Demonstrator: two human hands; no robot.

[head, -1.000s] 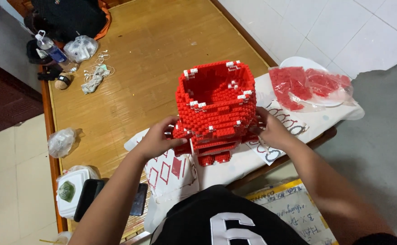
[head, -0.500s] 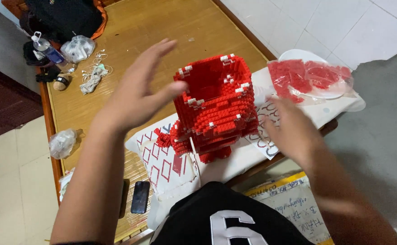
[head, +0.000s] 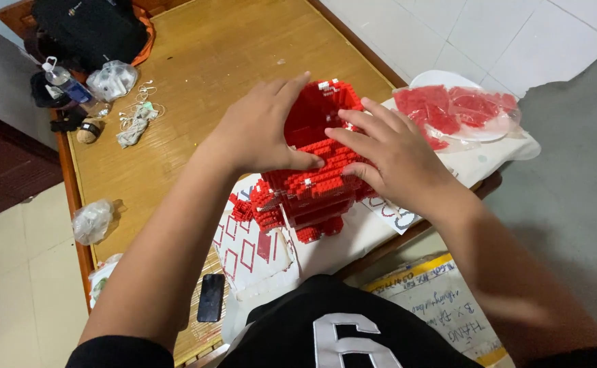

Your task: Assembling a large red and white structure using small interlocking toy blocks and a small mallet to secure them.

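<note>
Both hands back down on red brick model (head: 315,174) after lifting clear: left hand (head: 261,129) flat-pressing near rim, right hand (head: 390,153) spread over front, grip apparently loose; build resumed.

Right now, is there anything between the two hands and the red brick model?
Nothing visible. The left hand and the right hand both lie directly on top of the red brick model, with the fingers touching its upper bricks.
</note>
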